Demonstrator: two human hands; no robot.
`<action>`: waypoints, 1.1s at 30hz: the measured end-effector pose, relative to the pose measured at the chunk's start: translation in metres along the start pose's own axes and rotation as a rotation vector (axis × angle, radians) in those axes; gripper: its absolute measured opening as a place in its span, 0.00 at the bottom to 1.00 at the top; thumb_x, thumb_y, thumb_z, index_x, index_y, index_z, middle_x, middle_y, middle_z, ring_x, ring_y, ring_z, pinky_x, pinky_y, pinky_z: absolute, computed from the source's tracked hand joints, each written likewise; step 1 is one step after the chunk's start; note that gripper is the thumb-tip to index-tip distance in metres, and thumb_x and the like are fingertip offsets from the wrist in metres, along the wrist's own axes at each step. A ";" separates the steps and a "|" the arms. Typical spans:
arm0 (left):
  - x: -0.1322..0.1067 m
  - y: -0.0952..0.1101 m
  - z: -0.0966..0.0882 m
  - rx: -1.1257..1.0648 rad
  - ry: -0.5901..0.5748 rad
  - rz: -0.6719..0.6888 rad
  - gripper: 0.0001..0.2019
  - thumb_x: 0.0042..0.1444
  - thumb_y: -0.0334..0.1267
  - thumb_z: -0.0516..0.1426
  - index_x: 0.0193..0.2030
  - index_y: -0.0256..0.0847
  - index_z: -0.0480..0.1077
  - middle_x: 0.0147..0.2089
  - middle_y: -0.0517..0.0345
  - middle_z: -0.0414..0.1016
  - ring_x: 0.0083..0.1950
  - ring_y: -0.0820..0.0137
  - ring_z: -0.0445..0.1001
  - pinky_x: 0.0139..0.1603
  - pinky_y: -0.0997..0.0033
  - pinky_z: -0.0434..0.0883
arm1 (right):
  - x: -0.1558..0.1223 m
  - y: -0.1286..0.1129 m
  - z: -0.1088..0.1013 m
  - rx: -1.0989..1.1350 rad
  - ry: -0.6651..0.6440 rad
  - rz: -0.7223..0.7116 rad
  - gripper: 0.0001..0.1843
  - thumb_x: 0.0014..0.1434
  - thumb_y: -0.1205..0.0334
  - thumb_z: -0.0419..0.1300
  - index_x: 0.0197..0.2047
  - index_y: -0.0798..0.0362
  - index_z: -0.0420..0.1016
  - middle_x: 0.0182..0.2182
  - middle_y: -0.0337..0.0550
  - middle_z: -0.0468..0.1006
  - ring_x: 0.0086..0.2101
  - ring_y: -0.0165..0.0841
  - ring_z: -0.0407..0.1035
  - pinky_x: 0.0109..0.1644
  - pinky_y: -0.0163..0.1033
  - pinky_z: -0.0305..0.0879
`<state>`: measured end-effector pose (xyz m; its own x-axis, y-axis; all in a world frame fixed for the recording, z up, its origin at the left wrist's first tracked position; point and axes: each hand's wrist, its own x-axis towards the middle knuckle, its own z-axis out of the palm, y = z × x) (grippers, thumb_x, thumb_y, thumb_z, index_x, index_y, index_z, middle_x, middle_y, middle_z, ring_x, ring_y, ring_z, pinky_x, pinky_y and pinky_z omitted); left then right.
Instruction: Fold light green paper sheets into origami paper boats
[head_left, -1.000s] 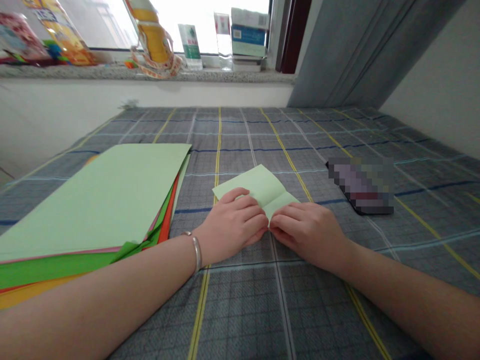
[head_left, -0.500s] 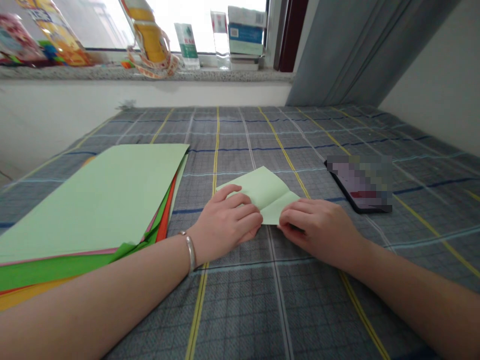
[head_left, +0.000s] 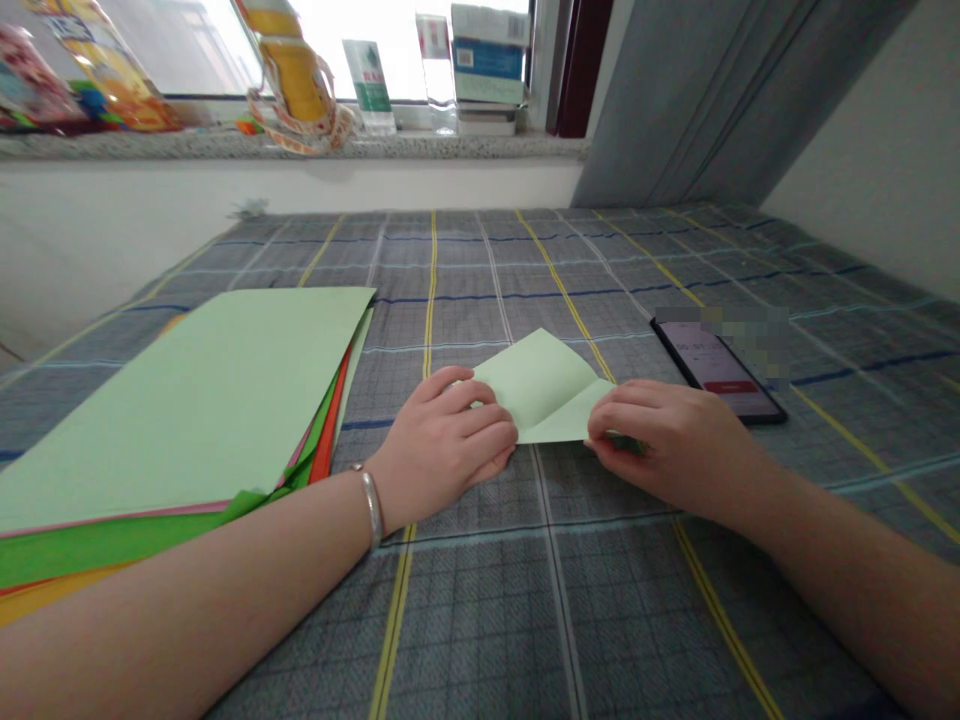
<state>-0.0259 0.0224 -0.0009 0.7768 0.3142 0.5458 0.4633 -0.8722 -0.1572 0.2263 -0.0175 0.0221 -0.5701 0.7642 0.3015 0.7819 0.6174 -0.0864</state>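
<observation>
Head view: left hand (head_left: 442,440) presses, right hand (head_left: 667,440) pinches green paper (head_left: 544,385) on plaid cloth (head_left: 480,620).

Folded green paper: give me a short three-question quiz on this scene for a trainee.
1. True or false: the silver metal bangle is on the right wrist.
2. Multiple choice: which sheet lies on top of the stack of coloured paper sheets? A orange, B pale green, C yellow.
3. Of the two hands at the folded pale green paper, which is nearer the black smartphone?

Key: 1 false, it is on the left hand; 2 B; 3 the right hand.
</observation>
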 end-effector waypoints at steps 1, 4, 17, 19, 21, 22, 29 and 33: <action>0.000 0.000 0.000 0.002 0.004 0.000 0.04 0.59 0.35 0.56 0.34 0.43 0.70 0.34 0.65 0.77 0.42 0.70 0.72 0.54 0.61 0.63 | 0.000 0.001 0.000 0.003 0.002 -0.003 0.04 0.58 0.65 0.57 0.31 0.51 0.72 0.32 0.38 0.77 0.36 0.32 0.70 0.39 0.36 0.61; 0.000 0.000 0.001 -0.001 0.005 0.000 0.04 0.59 0.35 0.56 0.33 0.42 0.70 0.34 0.65 0.77 0.41 0.70 0.72 0.54 0.61 0.63 | 0.000 0.002 -0.001 0.016 -0.013 -0.014 0.04 0.57 0.66 0.57 0.31 0.50 0.72 0.33 0.38 0.77 0.36 0.32 0.70 0.39 0.36 0.62; 0.000 0.000 0.003 -0.128 -0.100 -0.052 0.07 0.62 0.39 0.53 0.38 0.40 0.70 0.38 0.59 0.77 0.42 0.69 0.72 0.57 0.60 0.63 | 0.000 -0.003 0.007 0.024 -0.075 -0.031 0.04 0.56 0.67 0.56 0.31 0.51 0.70 0.30 0.38 0.75 0.33 0.32 0.68 0.37 0.37 0.60; 0.000 0.000 0.004 -0.139 -0.122 -0.030 0.08 0.62 0.41 0.53 0.41 0.42 0.71 0.40 0.61 0.77 0.43 0.69 0.72 0.58 0.60 0.62 | 0.001 -0.007 0.012 0.018 -0.094 -0.071 0.05 0.57 0.67 0.55 0.31 0.51 0.70 0.30 0.38 0.75 0.33 0.32 0.68 0.36 0.37 0.59; 0.000 0.001 0.004 -0.139 -0.139 -0.016 0.08 0.63 0.41 0.53 0.41 0.44 0.71 0.40 0.63 0.78 0.44 0.70 0.72 0.58 0.61 0.61 | 0.001 -0.010 0.016 -0.005 -0.079 -0.104 0.06 0.58 0.67 0.54 0.31 0.52 0.70 0.30 0.38 0.75 0.32 0.32 0.68 0.35 0.37 0.59; 0.000 0.001 0.004 -0.136 -0.144 -0.015 0.08 0.64 0.40 0.52 0.40 0.44 0.72 0.39 0.63 0.78 0.43 0.70 0.72 0.59 0.61 0.61 | 0.001 -0.010 0.017 -0.024 -0.065 -0.113 0.06 0.58 0.67 0.53 0.31 0.52 0.70 0.30 0.38 0.75 0.32 0.32 0.68 0.35 0.37 0.59; 0.001 0.002 0.003 -0.125 -0.150 0.009 0.08 0.63 0.39 0.53 0.43 0.44 0.72 0.41 0.63 0.78 0.44 0.70 0.73 0.59 0.60 0.60 | 0.002 -0.013 0.019 -0.120 0.062 -0.139 0.07 0.60 0.65 0.54 0.31 0.52 0.70 0.28 0.38 0.76 0.31 0.32 0.69 0.35 0.38 0.59; 0.001 0.002 0.002 -0.128 -0.083 0.040 0.06 0.63 0.37 0.54 0.41 0.44 0.72 0.43 0.65 0.79 0.44 0.72 0.73 0.57 0.62 0.62 | 0.004 -0.015 0.019 -0.072 0.112 -0.166 0.08 0.62 0.64 0.53 0.32 0.52 0.71 0.30 0.39 0.77 0.33 0.32 0.70 0.38 0.38 0.61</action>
<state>-0.0239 0.0217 -0.0024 0.8286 0.3034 0.4704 0.3772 -0.9236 -0.0688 0.2078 -0.0202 0.0063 -0.6641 0.6251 0.4101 0.6980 0.7150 0.0405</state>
